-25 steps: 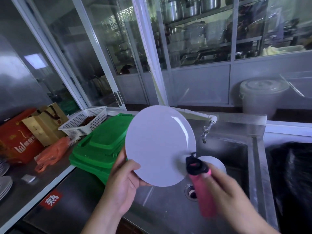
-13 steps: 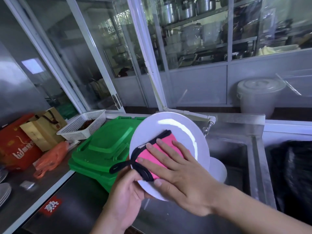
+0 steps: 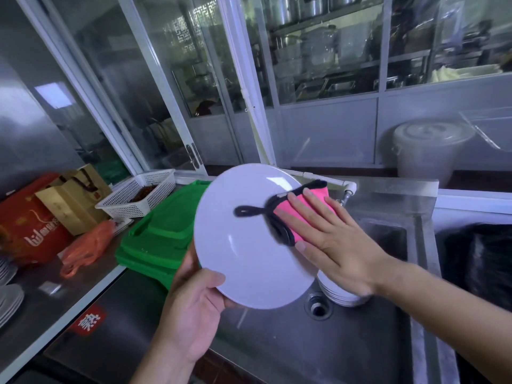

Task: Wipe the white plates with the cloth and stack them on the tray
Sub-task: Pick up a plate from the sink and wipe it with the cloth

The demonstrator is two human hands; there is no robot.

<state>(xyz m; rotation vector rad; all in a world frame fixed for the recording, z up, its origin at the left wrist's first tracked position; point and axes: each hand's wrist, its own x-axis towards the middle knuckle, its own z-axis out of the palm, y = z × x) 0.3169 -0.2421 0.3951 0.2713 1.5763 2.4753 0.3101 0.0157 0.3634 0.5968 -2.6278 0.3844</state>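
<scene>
So your steel sink (image 3: pixel 360 342) fills the lower right, with the steel counter (image 3: pixel 55 289) running along its left side. On the near part of that counter sit the stacked green trays (image 3: pixel 163 234), just left of the plate you hold. Farther left are a red bag (image 3: pixel 25 225), a tan paper bag (image 3: pixel 74 198), an orange plastic bag (image 3: pixel 86 245) and a white mesh basket (image 3: pixel 138 195). A lidded white bucket (image 3: pixel 426 145) stands behind the glass on the right.

You hold the white plate (image 3: pixel 249 259) tilted up over the sink, facing you. Your left hand (image 3: pixel 191 314) grips its lower left rim, thumb curled over the front face and fingers behind (those hidden). Your right hand (image 3: pixel 332 239) lies flat with straight, spread fingers, pressing the pink cloth (image 3: pixel 299 214) against the plate's upper right part. The cloth's black trim and loop (image 3: pixel 249 211) trail across the plate's middle.

More white plates (image 3: pixel 340 296) are stacked in the sink by the drain (image 3: pixel 318 307), under your right wrist. Other plates (image 3: pixel 8 297) show at the far left edge.
</scene>
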